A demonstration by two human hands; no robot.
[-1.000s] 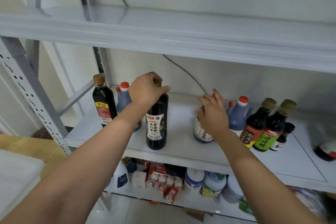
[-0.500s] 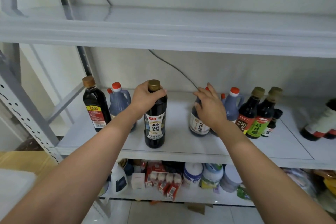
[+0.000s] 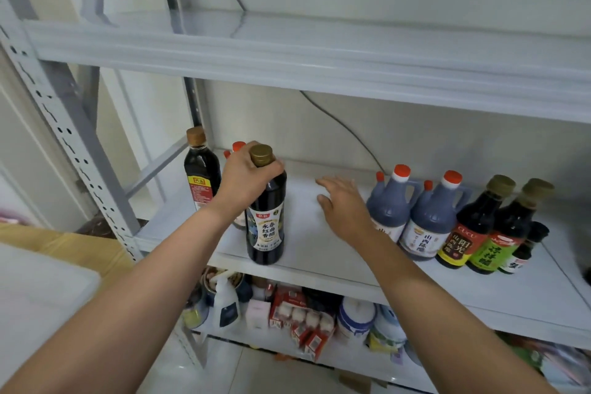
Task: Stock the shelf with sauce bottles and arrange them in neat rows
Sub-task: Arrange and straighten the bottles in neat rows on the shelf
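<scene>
My left hand (image 3: pixel 246 179) grips the neck of a dark bottle (image 3: pixel 266 217) standing on the shelf (image 3: pixel 319 249); my right hand (image 3: pixel 343 208) hovers open-fingered beside two blue jugs (image 3: pixel 412 214).

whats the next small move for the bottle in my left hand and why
Probably slide the bottle right, toward the jugs. The left hand grips its neck near the shelf front edge, and a bare gap separates it from the jugs.

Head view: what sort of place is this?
Probably a home storeroom or small stockroom: a slotted steel rack, sauce bottles standing on its middle shelf, and mixed packaged goods crammed underneath.
</scene>
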